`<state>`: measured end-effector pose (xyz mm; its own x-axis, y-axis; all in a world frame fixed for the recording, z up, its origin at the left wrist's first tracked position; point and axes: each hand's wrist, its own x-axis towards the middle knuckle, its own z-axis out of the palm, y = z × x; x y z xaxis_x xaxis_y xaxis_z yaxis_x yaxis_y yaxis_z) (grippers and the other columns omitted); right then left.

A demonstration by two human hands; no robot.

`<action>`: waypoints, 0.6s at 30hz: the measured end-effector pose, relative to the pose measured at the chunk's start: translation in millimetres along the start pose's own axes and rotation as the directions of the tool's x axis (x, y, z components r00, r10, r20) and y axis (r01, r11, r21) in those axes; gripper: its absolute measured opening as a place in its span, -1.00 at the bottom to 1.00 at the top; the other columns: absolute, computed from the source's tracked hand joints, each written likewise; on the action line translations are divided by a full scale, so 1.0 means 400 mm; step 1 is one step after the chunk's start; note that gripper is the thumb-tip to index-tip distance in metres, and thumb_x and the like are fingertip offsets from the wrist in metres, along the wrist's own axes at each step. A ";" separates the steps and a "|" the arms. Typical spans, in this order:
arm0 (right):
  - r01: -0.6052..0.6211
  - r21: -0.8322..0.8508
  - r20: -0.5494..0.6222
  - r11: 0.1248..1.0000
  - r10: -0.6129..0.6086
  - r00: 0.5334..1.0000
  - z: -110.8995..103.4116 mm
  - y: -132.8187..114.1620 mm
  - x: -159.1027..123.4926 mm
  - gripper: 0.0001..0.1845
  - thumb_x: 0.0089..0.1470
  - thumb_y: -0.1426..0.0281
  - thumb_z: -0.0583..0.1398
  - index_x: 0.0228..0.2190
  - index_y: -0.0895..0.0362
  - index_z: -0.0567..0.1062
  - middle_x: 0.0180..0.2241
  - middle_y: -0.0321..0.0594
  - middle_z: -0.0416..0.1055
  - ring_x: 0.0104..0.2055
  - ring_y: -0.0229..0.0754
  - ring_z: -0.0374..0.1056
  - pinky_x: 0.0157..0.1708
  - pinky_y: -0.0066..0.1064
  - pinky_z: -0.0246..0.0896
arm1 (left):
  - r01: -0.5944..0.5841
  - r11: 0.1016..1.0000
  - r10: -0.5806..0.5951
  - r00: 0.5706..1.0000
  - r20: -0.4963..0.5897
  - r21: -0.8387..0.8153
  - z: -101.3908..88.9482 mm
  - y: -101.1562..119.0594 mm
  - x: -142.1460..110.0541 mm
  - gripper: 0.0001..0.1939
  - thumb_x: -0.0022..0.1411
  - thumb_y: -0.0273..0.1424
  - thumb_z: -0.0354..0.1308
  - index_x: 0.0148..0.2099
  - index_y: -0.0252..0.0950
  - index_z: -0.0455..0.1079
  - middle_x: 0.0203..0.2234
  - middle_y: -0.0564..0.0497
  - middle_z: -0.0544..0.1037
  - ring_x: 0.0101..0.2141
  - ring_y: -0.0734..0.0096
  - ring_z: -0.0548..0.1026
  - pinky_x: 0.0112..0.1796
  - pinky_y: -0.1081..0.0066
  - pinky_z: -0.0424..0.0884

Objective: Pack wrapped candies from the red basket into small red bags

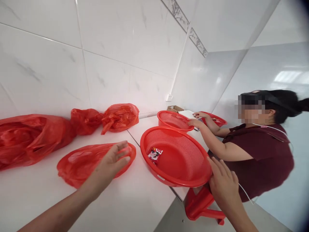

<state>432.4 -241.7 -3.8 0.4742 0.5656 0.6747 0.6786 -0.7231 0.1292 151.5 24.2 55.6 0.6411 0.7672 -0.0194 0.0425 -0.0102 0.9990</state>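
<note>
My left hand [113,161] lies on a flat red plastic bag [79,162] on the white counter, with its fingers curled round the bag's right end. My right hand [223,182] rests with fingers stretched out against the near rim of a large red mesh basket [190,178]. Inside that basket sits one small printed packet [154,154].
Bunched red plastic bags [36,135] lie along the tiled wall. Another person in a dark red top [260,151] works at the counter's far end with two more red baskets [172,120]. A red stool [201,206] stands below the counter edge [173,193]. A cardboard box [174,109] sits at the back.
</note>
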 end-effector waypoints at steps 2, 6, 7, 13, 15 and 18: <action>0.151 0.132 -0.060 0.980 -0.144 0.988 -0.035 -0.034 0.005 -0.51 0.11 0.48 -0.10 0.05 0.10 0.34 0.06 -0.09 0.36 0.18 0.06 0.15 0.11 0.09 -0.04 | -0.117 0.962 0.150 0.981 -0.120 0.246 -0.081 -0.005 -0.006 -0.50 0.07 -0.19 0.22 0.09 -0.04 0.28 0.16 0.03 0.29 0.16 0.11 0.25 0.06 0.26 0.30; 0.491 0.332 -0.076 0.805 -0.496 0.865 -0.076 -0.124 0.005 -0.54 0.13 0.32 0.05 0.09 0.03 0.28 0.02 -0.16 0.39 0.10 -0.01 0.26 0.10 -0.08 0.07 | -0.199 0.682 0.424 0.892 -0.158 0.704 -0.238 -0.030 -0.019 -0.67 0.19 -0.22 0.10 -0.02 -0.18 0.38 0.15 -0.06 0.26 0.18 0.02 0.17 0.12 0.18 0.15; 0.534 0.343 -0.060 0.773 -0.549 0.834 -0.074 -0.142 0.004 -0.53 0.13 0.34 0.06 0.10 0.02 0.28 -0.01 -0.16 0.42 0.04 -0.05 0.32 0.04 -0.16 0.15 | -0.174 0.617 0.447 0.880 -0.159 0.767 -0.271 -0.037 -0.024 -0.67 0.22 -0.22 0.07 -0.02 -0.22 0.38 0.16 -0.10 0.24 0.19 -0.01 0.14 0.12 0.13 0.14; 0.491 0.307 0.176 0.815 -0.555 0.813 -0.002 -0.092 0.012 -0.48 0.06 0.58 -0.04 0.02 0.07 0.40 -0.24 -0.13 0.52 -0.28 -0.14 0.45 -0.23 -0.26 0.35 | 0.031 0.606 0.347 0.889 -0.299 0.795 -0.383 -0.120 -0.051 -0.38 0.22 -0.08 0.02 0.24 -0.26 0.08 0.22 -0.23 0.13 0.18 -0.10 0.13 0.04 -0.05 0.23; 0.427 0.308 0.295 0.850 -0.512 0.807 -0.010 -0.045 0.029 -0.48 0.01 0.57 -0.03 -0.03 0.08 0.45 -0.20 -0.11 0.51 -0.20 -0.05 0.45 -0.13 -0.11 0.34 | 0.075 0.693 0.289 0.882 -0.372 0.717 -0.396 -0.170 -0.051 -0.21 0.15 0.00 0.07 0.30 -0.23 -0.06 0.23 -0.23 0.12 0.14 -0.08 0.20 0.01 -0.04 0.28; 0.218 0.414 0.471 0.884 -0.413 0.779 -0.070 -0.017 0.077 -0.47 0.00 0.44 0.08 0.05 0.00 0.40 0.01 -0.16 0.42 0.02 0.01 0.36 -0.04 -0.12 0.32 | 0.082 0.780 0.250 0.868 -0.429 0.620 -0.399 -0.244 -0.044 -0.11 0.08 0.06 0.10 0.34 -0.14 -0.16 0.26 -0.15 0.08 0.12 -0.01 0.26 -0.01 0.02 0.36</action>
<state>426.7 -230.6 36.7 0.3534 0.9263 0.1304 0.9354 -0.3513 -0.0393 13.7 113.9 -35.4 0.2389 0.9385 0.2493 0.5607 -0.3429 0.7537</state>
